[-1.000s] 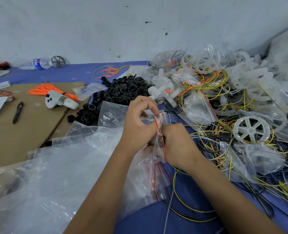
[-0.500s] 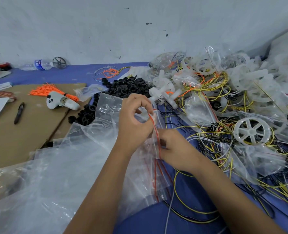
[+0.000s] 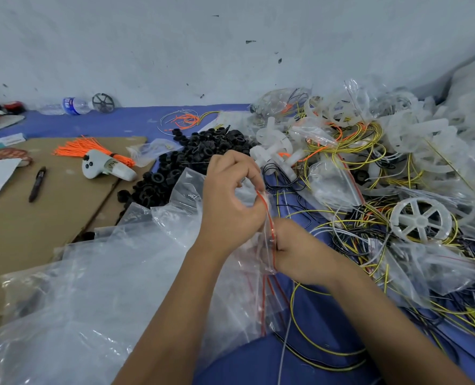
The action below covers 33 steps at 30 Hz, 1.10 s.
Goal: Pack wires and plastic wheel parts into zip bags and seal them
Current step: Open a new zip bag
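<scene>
Both hands meet over a small clear plastic zip bag with a red seal strip [image 3: 268, 218], held upright between them. The left hand [image 3: 230, 201] pinches the upper end of the red strip between curled thumb and fingertips. The right hand [image 3: 300, 251], just below and to the right of the left, grips the lower part of the same strip, its fingers curled around the bag's edge. Under and to the left of the left hand lies a loose heap of clear empty plastic bags [image 3: 97, 279], spread over the blue surface [image 3: 314, 315]. Beyond the left hand sits a pile of small black ring-shaped parts [image 3: 191, 159]. To the right of the right hand spreads a tangle of yellow and black wires [image 3: 350, 226], with a white spoked plastic wheel [image 3: 421, 219] resting on it. Far left of the left hand, on brown cardboard [image 3: 50, 218], lie a white handheld controller [image 3: 105, 168], a bundle of orange ties [image 3: 77, 147] and a dark pen [image 3: 37, 183].
</scene>
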Motion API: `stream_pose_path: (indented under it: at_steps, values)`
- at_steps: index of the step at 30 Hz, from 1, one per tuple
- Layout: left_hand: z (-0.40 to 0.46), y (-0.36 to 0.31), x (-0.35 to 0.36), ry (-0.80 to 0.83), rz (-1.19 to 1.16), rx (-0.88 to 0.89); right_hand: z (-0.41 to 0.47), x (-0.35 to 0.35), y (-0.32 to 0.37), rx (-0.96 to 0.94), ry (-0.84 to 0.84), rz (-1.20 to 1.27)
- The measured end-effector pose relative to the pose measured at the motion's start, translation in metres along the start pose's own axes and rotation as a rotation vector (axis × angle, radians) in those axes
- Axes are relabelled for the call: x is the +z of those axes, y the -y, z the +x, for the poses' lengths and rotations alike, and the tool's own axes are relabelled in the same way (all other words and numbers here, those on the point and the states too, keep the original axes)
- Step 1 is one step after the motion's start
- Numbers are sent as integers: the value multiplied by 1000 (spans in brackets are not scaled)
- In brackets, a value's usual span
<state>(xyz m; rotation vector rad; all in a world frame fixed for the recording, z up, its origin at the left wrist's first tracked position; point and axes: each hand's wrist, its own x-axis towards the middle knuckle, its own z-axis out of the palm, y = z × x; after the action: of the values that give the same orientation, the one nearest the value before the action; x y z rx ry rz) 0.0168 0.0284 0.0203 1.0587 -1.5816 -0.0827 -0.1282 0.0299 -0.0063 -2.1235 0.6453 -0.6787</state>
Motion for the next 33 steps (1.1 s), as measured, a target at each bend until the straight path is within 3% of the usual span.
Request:
stream_pose_path:
  at_steps: [2,6,8,10,13,15,18,21,25,29,33]
  values:
    - [-1,1,2,-8,-1,-12,1,0,-9,21,-139,-56]
    - [-10,4,15,-117,-46,-186,10,-7,-19,85,-633,-70]
    - [-13,7,20,-118,-10,-264,18,-15,-22,187,-762,-78]
    - [-16,14,21,-105,77,-337,27,-23,-27,251,-766,-171]
    - [-18,25,17,-91,162,-515,47,-31,-28,200,-691,-402]
    - [-18,30,15,-65,163,-642,63,-36,-26,167,-537,-520]
    - [-17,30,14,-45,154,-689,84,-35,-21,177,-210,-643]
    - [-17,29,14,-25,152,-674,90,-31,-26,249,-121,-732]
    - [-17,31,15,-16,110,-688,75,-41,-26,338,-298,-717]
    - [-16,28,17,66,84,-618,34,-54,-25,202,-586,-445]
    - [-16,24,18,136,76,-505,-4,-62,-24,204,-923,-215]
